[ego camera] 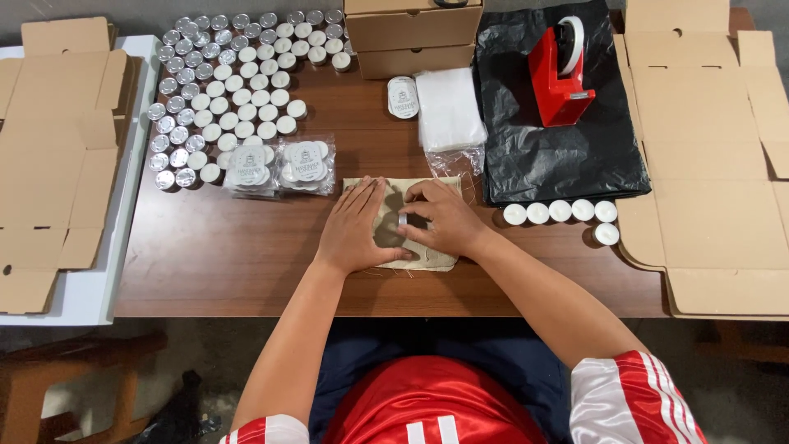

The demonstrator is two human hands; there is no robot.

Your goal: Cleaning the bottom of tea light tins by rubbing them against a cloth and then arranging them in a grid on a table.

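A small beige burlap pouch [438,261] lies flat on the brown wooden table [214,255] in front of me. My left hand [355,228] rests palm down on its left half, fingers spread. My right hand [442,218] sits on its right half, fingertips pinching a small white tealight [403,220] at the pouch's middle. A row of several white tealights [559,211] stands just right of my right hand, with one more [606,234] below it.
Many tealights in silver cups [222,90] cover the table's back left, with two clear packed bags [279,167] in front. Closed cardboard boxes [413,37], a sticker roll [403,97], clear bags [448,107], a black plastic sheet [567,156], a red tape dispenser [560,72]. Flat cardboard blanks lie left [57,156] and right [715,164].
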